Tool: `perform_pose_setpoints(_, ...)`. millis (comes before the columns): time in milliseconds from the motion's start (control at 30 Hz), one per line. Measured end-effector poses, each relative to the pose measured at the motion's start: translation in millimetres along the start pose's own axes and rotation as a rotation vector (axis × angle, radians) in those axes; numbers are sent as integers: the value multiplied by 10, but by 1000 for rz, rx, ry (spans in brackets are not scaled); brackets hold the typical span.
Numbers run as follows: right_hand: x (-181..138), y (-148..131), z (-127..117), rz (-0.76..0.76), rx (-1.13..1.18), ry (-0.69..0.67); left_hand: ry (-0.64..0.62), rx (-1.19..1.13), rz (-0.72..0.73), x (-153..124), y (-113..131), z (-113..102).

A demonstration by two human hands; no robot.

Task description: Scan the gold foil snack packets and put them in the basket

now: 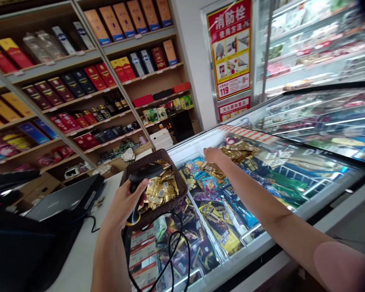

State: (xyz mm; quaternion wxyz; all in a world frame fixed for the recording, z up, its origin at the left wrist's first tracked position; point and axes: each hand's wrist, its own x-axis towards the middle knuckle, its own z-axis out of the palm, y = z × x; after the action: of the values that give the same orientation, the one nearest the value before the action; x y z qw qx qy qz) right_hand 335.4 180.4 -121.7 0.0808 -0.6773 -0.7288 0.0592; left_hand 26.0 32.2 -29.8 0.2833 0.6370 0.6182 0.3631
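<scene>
right hand [212, 155] is reaching far forward into the open freezer [316, 202], fingers closing on the gold packets [239, 152] lying at its back, while left hand [126, 200] is gripping the scanner [140, 178] beside the basket [153, 160].

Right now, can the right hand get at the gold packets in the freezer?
Probably yes. The right hand is already stretched into the open freezer, at the edge of the gold packets. The glass lid is slid aside, and nothing lies between them.
</scene>
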Motion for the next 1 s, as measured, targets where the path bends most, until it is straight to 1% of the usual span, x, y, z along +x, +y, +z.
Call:
perform_pose_setpoints(67,-58,-129,-17,-36,-39,60,103,4,-27,70,-134,-146)
perform_pose_setpoints(133,-122,-360,-32,-130,-64,126,187,12,-73,136,-281,-304)
perform_pose_setpoints(200,-170,-680,-29,-260,-54,170,266,3,-118,179,-410,-457)
perform_pose_setpoints(233,-177,-862,-19,-320,-38,170,301,-7,-131,188,-462,-527)
perform_pose_setpoints(300,-134,-1234,18,-385,-4,118,351,-20,-136,182,-537,-643)
perform_pose_setpoints(367,-18,-1570,73,-367,8,62,376,-15,-137,153,-576,-728)
perform_pose_setpoints(433,135,-1830,141,-320,-5,49,394,-26,-129,114,-589,-782)
perform_pose_setpoints(533,314,-2066,251,-278,-40,38,405,-69,-96,66,-575,-809)
perform_pose_setpoints(600,348,-2142,311,-293,-68,15,392,-86,-82,51,-559,-796)
perform_pose_setpoints(700,268,-2171,356,-359,-101,14,362,-143,-55,63,-552,-753)
perform_pose_setpoints(767,160,-2134,353,-406,-111,36,351,-162,-36,83,-558,-720)
perform_pose_setpoints(833,39,-2039,335,-445,-113,58,339,-148,-27,100,-562,-690)
perform_pose_setpoints(867,-17,-1966,323,-468,-101,101,333,-140,-20,105,-558,-674)
perform_pose_setpoints(900,-66,-1875,309,-490,-74,172,327,-133,-14,107,-549,-658)
perform_pose_setpoints(967,-137,-1651,279,-498,47,374,310,-122,5,103,-513,-615)
perform_pose_setpoints(1000,-158,-1522,262,-468,145,474,296,-114,19,98,-485,-586)
